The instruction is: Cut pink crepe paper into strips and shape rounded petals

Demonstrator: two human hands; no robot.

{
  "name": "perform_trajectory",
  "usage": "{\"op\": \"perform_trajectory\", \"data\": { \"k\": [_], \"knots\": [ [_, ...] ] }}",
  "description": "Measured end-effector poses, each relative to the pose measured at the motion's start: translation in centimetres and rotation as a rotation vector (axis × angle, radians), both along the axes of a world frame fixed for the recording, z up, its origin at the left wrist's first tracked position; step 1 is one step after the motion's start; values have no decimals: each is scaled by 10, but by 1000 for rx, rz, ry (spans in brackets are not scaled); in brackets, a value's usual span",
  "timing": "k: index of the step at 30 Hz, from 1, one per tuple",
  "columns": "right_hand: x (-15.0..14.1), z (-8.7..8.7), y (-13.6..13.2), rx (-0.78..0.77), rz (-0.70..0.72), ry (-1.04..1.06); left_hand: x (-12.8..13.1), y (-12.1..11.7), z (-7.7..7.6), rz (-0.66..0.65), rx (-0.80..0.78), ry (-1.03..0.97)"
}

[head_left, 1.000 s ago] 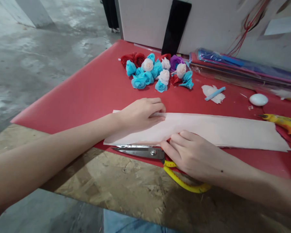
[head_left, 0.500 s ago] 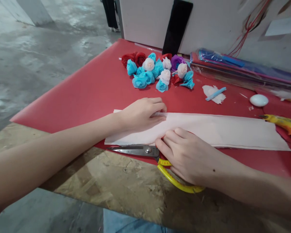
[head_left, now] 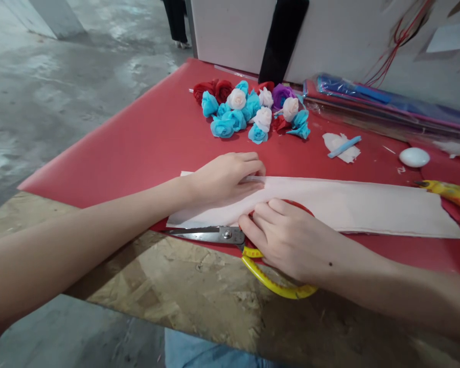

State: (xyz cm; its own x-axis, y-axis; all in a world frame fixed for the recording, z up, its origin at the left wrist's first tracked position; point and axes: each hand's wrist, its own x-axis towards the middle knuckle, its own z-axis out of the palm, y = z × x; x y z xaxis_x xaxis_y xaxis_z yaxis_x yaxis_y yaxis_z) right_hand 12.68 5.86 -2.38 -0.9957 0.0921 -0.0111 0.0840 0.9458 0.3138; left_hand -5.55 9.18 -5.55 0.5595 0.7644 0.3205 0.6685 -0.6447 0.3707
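Note:
A long, folded strip of pale pinkish-white paper [head_left: 360,204] lies across the red sheet in front of me. My left hand [head_left: 233,176] rests on its left part, fingers curled over the far edge with the paper between thumb and fingers. At the near edge, my right hand [head_left: 283,240] is wrapped round the handles of a pair of scissors [head_left: 214,234]. The yellow loop shows below that hand, and a red curve shows above it. The scissor blades point left along the paper's near edge; whether paper lies between them I cannot tell.
Paper roses [head_left: 233,120] in blue, white, red and purple are heaped behind the paper. A black phone [head_left: 283,41] leans on the wall. Wrapped paper rolls [head_left: 387,105], a white egg-shaped object [head_left: 414,157] and a yellow-handled tool [head_left: 444,190] are at right. A person's legs [head_left: 175,20] show beyond.
My right hand and the scissors have slid a little left along the paper's near edge. My left hand keeps its place on the paper.

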Motion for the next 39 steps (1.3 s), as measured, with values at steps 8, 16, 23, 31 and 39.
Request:
{"op": "perform_trajectory", "data": {
  "k": [8, 16, 23, 31, 39],
  "knots": [
    [3, -3, -2, -23, 24, 67, -1, 1, -1, 0, 20, 17],
    [5, -5, -7, -34, 21, 102, 1, 1, 0, 2, 8, 11],
    [4, -5, -7, -63, -12, 10, 1, -1, 1, 24, 6, 17],
    [-2, -1, -3, -69, -3, 53, 1, 1, 0, 18, 8, 16],
    [-7, 3, 2, -7, 15, -26, 1, 1, 0, 12, 2, 10]
  ]
}}
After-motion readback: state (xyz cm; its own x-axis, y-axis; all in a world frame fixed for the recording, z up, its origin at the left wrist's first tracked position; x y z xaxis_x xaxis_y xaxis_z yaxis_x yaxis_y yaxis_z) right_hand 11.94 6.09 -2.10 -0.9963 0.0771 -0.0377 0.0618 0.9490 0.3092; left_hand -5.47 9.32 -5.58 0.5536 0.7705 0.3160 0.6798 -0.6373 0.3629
